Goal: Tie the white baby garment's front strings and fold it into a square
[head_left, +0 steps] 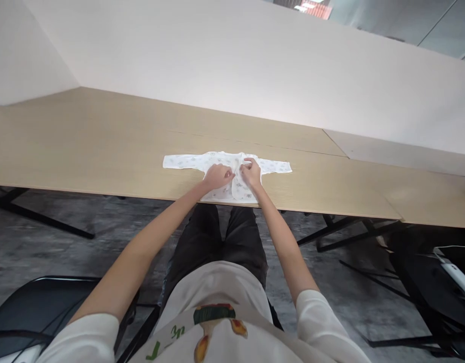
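A small white long-sleeved baby shirt with a faint print lies flat on the wooden table, its sleeves spread out to both sides. Its lower hem reaches the table's front edge. My left hand rests on the left half of the front, fingers curled and pinched near the middle opening. Just across from it, my right hand pinches at the opening's other side, thumb and forefinger bent together. What lies between the fingertips of either hand is too small to make out, though the cloth is right under them.
The long table runs left to right below a white partition. A black chair stands at lower left. At right is another black chair with a white device on it. Black table legs show underneath.
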Demonstrator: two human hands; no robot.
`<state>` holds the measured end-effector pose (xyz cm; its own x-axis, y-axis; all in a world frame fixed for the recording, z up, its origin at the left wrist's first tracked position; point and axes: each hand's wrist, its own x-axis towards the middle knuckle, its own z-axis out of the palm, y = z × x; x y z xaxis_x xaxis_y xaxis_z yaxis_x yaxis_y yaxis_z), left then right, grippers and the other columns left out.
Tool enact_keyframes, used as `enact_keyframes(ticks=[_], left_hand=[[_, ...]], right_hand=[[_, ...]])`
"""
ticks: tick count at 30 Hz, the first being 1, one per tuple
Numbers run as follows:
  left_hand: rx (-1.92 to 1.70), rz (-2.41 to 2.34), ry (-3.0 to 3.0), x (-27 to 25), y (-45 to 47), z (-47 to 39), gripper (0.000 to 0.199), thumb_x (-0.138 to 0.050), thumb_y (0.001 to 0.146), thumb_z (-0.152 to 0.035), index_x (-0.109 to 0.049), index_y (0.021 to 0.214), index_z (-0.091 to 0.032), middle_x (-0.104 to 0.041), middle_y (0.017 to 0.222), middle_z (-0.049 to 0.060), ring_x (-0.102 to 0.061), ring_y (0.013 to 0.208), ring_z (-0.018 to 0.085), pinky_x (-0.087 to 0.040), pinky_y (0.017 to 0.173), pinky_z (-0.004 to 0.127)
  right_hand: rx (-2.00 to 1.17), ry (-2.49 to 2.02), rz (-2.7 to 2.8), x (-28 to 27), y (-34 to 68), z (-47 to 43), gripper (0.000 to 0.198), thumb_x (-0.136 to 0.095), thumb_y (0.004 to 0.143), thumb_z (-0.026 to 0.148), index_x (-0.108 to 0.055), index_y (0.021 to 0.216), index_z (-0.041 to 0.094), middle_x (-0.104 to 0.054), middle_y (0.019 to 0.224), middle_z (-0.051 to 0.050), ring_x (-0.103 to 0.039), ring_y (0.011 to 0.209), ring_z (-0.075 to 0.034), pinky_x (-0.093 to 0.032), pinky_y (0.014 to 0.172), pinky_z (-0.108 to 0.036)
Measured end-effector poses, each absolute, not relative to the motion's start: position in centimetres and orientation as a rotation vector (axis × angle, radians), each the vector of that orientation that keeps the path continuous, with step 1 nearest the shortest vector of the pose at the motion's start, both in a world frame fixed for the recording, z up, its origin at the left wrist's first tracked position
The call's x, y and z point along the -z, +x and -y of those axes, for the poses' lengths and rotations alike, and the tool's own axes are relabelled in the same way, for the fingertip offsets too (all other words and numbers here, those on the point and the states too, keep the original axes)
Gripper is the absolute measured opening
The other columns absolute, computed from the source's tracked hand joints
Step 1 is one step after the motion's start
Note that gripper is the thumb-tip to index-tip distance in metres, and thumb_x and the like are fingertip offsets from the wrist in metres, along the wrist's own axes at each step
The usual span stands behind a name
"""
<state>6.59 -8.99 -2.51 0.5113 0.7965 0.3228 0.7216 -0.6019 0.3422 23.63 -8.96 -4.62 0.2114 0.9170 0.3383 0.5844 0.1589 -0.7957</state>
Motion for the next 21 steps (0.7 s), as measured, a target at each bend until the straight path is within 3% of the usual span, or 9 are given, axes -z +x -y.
enact_keyframes(ticks=[6,21], left_hand=[[-0.653,-1.203,2.451,3.9,5.9,10.1,0.033,-0.049,0.082,-0.036,-0.074,0.084,-0.015,-0.071,0.078,0.007,-0.061,0.073,0.02,-0.045,0.071,0.029],[-0.681,-1.073,2.389,4.1,5.7,10.1,0.037,-0.046,0.081,-0.041,-0.071,0.084,-0.015,-0.07,0.08,0.006,-0.059,0.072,0.018,-0.044,0.069,0.027]], right_hand=[[-0.524,-1.549,1.654,4.2,21.8,13.0,0.031,-0.052,0.072,0.012,-0.065,0.1,0.018,-0.067,0.075,0.0,-0.063,0.075,-0.017,-0.048,0.08,-0.028],[-0.514,-1.527,1.556,5.2,21.9,13.9,0.022,-0.05,0.071,0.011,-0.056,0.09,0.021,-0.063,0.074,0.003,-0.063,0.071,-0.015,-0.049,0.075,-0.026]])
